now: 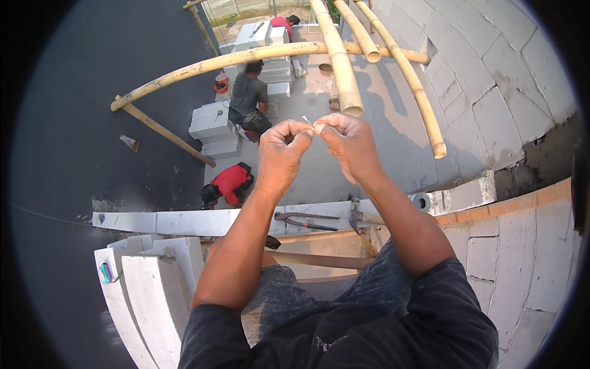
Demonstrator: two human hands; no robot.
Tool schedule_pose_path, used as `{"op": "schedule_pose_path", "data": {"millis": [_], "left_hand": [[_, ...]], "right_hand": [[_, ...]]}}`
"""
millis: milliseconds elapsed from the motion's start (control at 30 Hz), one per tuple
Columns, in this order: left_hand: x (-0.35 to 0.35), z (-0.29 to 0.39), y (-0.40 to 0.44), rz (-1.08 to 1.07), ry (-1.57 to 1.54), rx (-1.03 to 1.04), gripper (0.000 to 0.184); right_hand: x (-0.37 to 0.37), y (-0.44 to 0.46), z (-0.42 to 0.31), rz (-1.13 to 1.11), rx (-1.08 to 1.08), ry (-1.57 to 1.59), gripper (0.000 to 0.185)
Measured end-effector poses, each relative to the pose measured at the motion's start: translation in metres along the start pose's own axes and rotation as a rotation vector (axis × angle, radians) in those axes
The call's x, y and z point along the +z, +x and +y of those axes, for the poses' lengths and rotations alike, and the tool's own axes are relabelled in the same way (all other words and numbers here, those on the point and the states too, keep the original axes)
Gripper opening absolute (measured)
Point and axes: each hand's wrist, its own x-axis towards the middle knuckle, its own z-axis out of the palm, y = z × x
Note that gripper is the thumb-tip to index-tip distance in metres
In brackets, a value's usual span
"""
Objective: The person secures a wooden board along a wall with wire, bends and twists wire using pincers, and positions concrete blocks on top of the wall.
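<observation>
My left hand [283,151] and my right hand [348,145] are raised in front of me, fingertips almost touching. Both are closed in a pinch. A small thin white piece [305,119] sticks up from between the fingertips; its kind is too small to tell. Below the hands, on a row of white blocks [190,221], lie a pair of pincers [307,221] with dark handles and a claw hammer [356,216]. My right forearm partly covers the hammer's handle.
Bamboo poles [342,67] cross just beyond my hands. Lower down, people work: one in grey [247,95], one in red [229,184], another in red [281,24] farther off. Block stacks [212,121] stand there. A teal tape measure [104,273] sits on blocks at left. Block walls [491,80] rise right.
</observation>
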Motion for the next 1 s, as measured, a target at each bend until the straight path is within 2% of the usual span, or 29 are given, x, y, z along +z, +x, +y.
{"op": "schedule_pose_path", "data": {"millis": [33,100,200,300,433,500,533,600,700,767,900,967,1000], "left_hand": [[0.0,0.0,0.0,0.003,0.014,-0.003,0.008],[0.001,0.0,0.0,0.003,0.031,-0.006,0.009],[0.003,-0.003,0.0,0.004,0.002,0.018,0.01],[0.005,-0.002,-0.001,0.014,0.078,-0.014,0.012],[0.007,-0.001,-0.001,0.051,0.209,0.002,0.013],[0.008,0.001,-0.001,0.048,0.245,-0.001,0.013],[0.008,0.002,-0.003,0.034,0.278,-0.005,0.015],[0.009,0.006,-0.004,0.021,0.311,-0.007,0.016],[0.014,0.005,-0.005,0.057,0.366,0.062,0.011],[0.017,0.0,-0.004,0.132,0.263,0.143,0.007],[0.013,0.003,-0.005,0.125,0.313,0.178,0.004],[0.012,0.008,-0.008,0.085,0.59,0.216,0.007],[0.011,0.008,-0.007,0.085,0.591,0.215,0.007]], "right_hand": [[0.0,0.001,0.002,0.003,0.0,0.002,0.017],[0.0,0.004,0.005,0.034,-0.201,-0.292,0.02],[-0.004,0.002,-0.002,-0.003,-0.223,-0.357,0.023],[-0.008,0.0,-0.007,-0.029,-0.213,-0.494,0.022],[-0.012,0.003,0.005,-0.03,-0.242,-0.495,0.017],[-0.013,0.006,0.009,-0.051,0.017,-0.181,0.013],[-0.014,0.006,0.009,-0.05,0.017,-0.18,0.013],[-0.019,0.007,0.009,-0.113,0.19,0.094,0.014],[-0.017,0.007,0.008,-0.111,0.246,0.219,0.01],[-0.017,0.007,0.008,-0.119,0.253,0.246,0.01],[-0.017,0.008,0.011,-0.136,0.256,0.264,0.011],[-0.017,0.009,0.011,-0.137,0.236,0.228,0.012],[-0.017,0.009,0.011,-0.137,0.216,0.191,0.012]]}}
